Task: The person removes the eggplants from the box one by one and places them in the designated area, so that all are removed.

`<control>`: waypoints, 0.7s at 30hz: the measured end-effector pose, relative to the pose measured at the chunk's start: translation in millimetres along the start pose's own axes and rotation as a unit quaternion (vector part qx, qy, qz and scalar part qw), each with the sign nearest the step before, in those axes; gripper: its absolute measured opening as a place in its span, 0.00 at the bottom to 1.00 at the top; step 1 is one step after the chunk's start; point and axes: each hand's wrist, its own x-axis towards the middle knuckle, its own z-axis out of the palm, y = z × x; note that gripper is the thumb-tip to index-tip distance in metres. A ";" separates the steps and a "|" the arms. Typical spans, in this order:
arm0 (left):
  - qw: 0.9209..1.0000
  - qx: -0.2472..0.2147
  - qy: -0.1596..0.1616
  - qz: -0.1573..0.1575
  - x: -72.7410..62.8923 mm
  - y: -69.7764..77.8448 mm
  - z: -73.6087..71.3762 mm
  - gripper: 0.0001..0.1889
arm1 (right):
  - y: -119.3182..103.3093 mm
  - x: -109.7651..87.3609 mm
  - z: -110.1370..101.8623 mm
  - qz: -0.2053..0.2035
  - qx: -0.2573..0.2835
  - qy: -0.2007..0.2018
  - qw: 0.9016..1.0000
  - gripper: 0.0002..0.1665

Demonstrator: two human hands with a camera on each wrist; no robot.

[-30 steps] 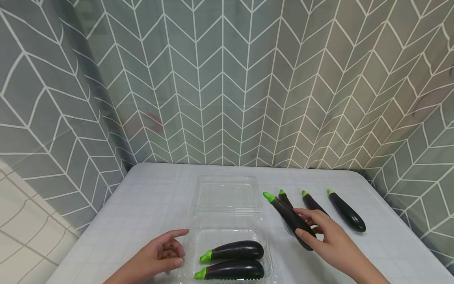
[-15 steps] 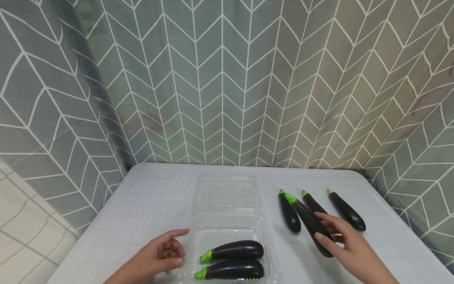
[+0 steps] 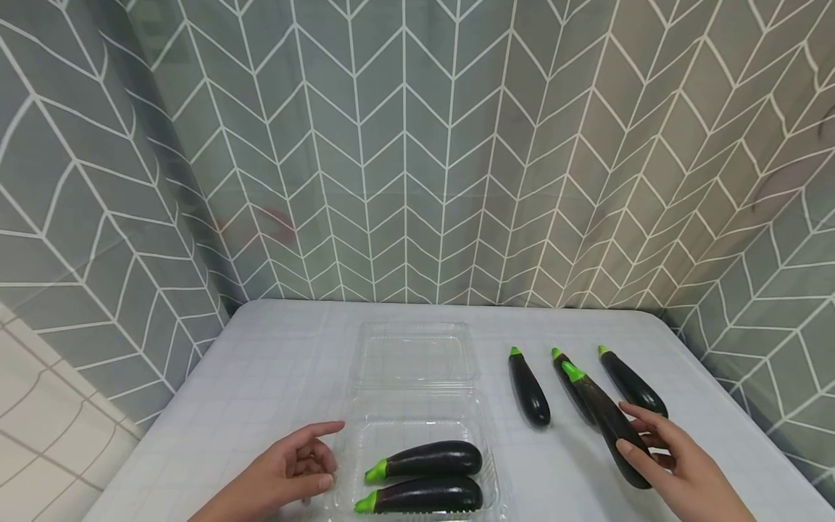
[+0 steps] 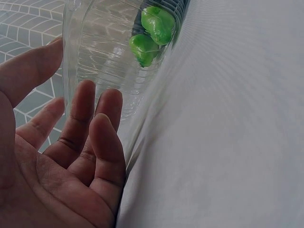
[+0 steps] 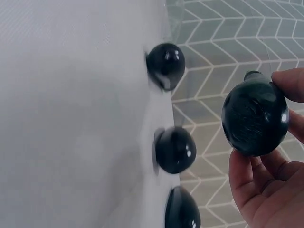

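My right hand [image 3: 678, 460] grips a dark eggplant [image 3: 607, 420] with a green stem end, thumb on one side and fingers on the other. In the right wrist view the held eggplant's rounded end [image 5: 255, 118] faces the camera, raised off the table. It overlaps another eggplant [image 3: 569, 380] in the head view. My left hand [image 3: 287, 467] stays at the left side of a clear plastic clamshell box [image 3: 417, 406], fingers loosely bent around nothing, fingertips close to its wall. Two eggplants [image 3: 433, 458] lie side by side in the box, their green ends [image 4: 157, 24] towards my left hand.
The box's lid [image 3: 414, 353] is folded back away from me. Right of the box, one eggplant [image 3: 530, 388] lies on the white-covered table [image 3: 280, 362], and another eggplant [image 3: 633, 380] lies farther right. A grey curtain [image 3: 404, 152] with white zigzag lines hangs behind the table.
My right hand has moved right with the held eggplant, from beside the box, past the nearest loose eggplant, to the middle one. The left hand has kept its place.
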 end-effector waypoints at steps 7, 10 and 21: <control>1.000 0.007 0.007 -0.012 2.9 1.0 0.5 0.33 | 18.7 -3.8 -9.0 0.025 0.001 0.004 1.000 0.42; 1.000 0.007 0.004 -0.001 3.7 0.3 0.4 0.33 | 28.2 -2.9 -13.1 0.050 0.000 -0.004 0.999 0.46; 1.000 0.016 0.006 -0.022 0.0 -4.5 -2.5 0.33 | 73.3 -6.9 -16.8 0.158 0.038 -0.016 0.987 0.52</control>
